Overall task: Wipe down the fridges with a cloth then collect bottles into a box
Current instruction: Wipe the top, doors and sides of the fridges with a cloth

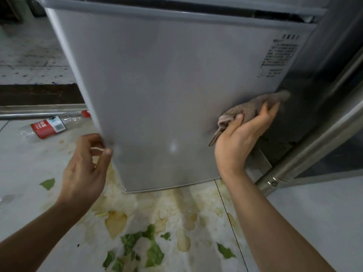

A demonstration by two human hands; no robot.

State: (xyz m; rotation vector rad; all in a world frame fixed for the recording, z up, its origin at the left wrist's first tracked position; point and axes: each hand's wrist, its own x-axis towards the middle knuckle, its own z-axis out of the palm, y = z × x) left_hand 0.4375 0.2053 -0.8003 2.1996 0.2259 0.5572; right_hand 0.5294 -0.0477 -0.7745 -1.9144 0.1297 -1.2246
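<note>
Now, starting at the far left, at about nine o'clock in the view, a crushed plastic bottle [56,125] with a red label and red cap lies on its side on the floor [29,173]; it is the only bottle in sight, and no box shows anywhere.

Moving right, your left hand [86,165] sits at about eight o'clock. Its fingers curl round the left edge of the grey fridge door [157,91], thumb tip pressed on the front face near the lower corner. Keep that hold firm, so the door does not swing while you rub.

Centre view is the door itself, a plain grey panel. It looks slightly smeared low down, though the picture is soft there. Below it, at six o'clock, the floor is covered in pale spilled mush and green leaf scraps [141,246]. Mind your footing; I judge it slippery.

Further right, at about three o'clock, your right hand [243,132] grips a bunched grey-brown cloth [253,108], thumb over the fold, pressing it against the door's right edge, below a printed label [279,55]. The cloth is wadded, so little of it touches the metal. Spreading it flatter under your palm would likely clean more with each pass. Long overlapping strokes, top to bottom, should suit this panel.

At the far right stands a darker steel fridge [324,75] with a long bar handle [314,144], probably next for wiping.
</note>
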